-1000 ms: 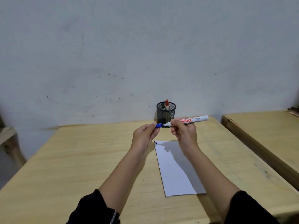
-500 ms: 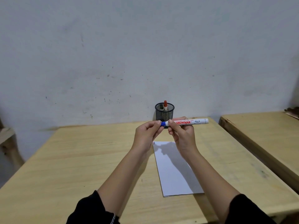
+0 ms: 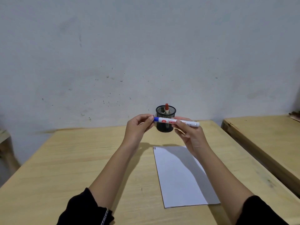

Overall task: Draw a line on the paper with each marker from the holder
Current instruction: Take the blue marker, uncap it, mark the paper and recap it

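Observing from largest to smallest, we note the wooden table, then the white paper lying flat on it, right of centre. At the far edge stands the black mesh holder with a red-capped marker upright inside. Above the table, our right hand grips the blue marker barrel horizontally; our left hand pinches its blue cap.

black sleeves, bare forearms
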`<state>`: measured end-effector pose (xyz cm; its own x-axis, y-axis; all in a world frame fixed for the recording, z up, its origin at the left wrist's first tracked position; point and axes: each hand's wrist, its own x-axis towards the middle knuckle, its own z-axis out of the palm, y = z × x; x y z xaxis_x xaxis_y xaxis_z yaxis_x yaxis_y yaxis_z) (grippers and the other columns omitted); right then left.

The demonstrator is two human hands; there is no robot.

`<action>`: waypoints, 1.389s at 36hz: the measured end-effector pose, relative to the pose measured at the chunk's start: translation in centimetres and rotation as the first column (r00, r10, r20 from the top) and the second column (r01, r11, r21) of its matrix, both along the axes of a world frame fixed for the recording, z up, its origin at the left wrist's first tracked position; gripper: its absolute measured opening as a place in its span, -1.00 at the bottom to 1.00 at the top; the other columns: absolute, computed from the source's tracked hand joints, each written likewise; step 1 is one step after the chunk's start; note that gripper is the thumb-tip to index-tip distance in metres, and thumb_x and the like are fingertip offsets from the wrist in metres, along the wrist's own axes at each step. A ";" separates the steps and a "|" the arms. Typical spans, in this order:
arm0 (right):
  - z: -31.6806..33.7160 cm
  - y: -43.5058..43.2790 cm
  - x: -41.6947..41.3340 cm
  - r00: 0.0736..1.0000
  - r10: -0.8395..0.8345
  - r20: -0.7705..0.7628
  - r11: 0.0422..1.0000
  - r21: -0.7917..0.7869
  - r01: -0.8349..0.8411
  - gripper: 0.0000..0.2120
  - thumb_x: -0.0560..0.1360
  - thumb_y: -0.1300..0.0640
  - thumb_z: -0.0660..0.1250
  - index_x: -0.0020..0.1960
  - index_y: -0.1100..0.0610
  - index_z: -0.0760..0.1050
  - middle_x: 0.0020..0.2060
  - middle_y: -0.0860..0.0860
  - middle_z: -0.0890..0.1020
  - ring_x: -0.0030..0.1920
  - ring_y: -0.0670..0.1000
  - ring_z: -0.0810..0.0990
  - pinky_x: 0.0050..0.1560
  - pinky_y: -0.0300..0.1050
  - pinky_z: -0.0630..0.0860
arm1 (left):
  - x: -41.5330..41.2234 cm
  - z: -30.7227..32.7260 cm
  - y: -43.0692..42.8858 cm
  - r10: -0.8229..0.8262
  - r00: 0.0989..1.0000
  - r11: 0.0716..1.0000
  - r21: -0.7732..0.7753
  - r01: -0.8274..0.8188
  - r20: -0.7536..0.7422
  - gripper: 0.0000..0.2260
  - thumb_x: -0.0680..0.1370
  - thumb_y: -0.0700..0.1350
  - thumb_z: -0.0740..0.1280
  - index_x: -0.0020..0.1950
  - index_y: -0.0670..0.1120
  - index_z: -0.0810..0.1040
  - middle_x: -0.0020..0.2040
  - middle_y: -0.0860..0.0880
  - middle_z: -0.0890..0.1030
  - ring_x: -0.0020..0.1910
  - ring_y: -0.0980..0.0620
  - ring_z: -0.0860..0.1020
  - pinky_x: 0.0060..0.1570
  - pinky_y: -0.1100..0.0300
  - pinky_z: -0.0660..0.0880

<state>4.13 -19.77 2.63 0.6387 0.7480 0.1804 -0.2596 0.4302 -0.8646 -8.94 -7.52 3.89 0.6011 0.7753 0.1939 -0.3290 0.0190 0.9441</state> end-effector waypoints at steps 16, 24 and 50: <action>0.7 2.8 4.7 0.690 0.059 0.721 0.884 -0.360 0.300 -0.82 0.33 0.34 0.41 -0.11 0.13 0.63 -0.22 0.05 0.68 -0.25 -0.12 0.61 -0.18 -0.39 0.51 | 6.4 2.7 2.1 0.103 0.982 0.932 0.360 -0.041 -0.155 -0.90 0.48 -0.11 0.41 -0.04 -0.10 0.64 -0.14 -0.06 0.68 -0.11 0.05 0.64 0.05 0.20 0.56; 1.7 4.6 8.1 0.675 -0.300 0.674 0.880 -0.077 0.468 -0.80 0.37 0.33 0.42 -0.16 0.06 0.52 -0.17 0.06 0.68 -0.18 -0.07 0.63 -0.12 -0.35 0.53 | 7.4 -1.9 5.6 0.294 0.793 0.849 0.527 0.040 -0.533 -0.35 0.31 0.10 0.54 0.27 -0.18 0.43 0.12 -0.09 0.51 0.12 -0.03 0.50 0.17 0.09 0.47; -0.8 10.7 11.7 0.567 -0.150 0.810 0.827 -0.211 0.520 -0.89 0.40 0.28 0.36 -0.08 0.19 0.51 -0.23 0.02 0.60 -0.25 -0.04 0.57 -0.23 -0.35 0.47 | 12.7 -7.2 7.9 0.105 0.933 0.933 0.359 0.027 -0.344 -0.43 0.23 0.01 0.53 0.14 0.28 0.35 0.24 -0.02 0.52 0.18 0.07 0.54 0.21 0.00 0.52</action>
<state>15.85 -9.04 1.83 0.6359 0.6210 0.4583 0.6291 -0.0731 -0.7739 3.80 0.33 -3.35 0.6517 0.7197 0.2396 0.0326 -0.3421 0.9391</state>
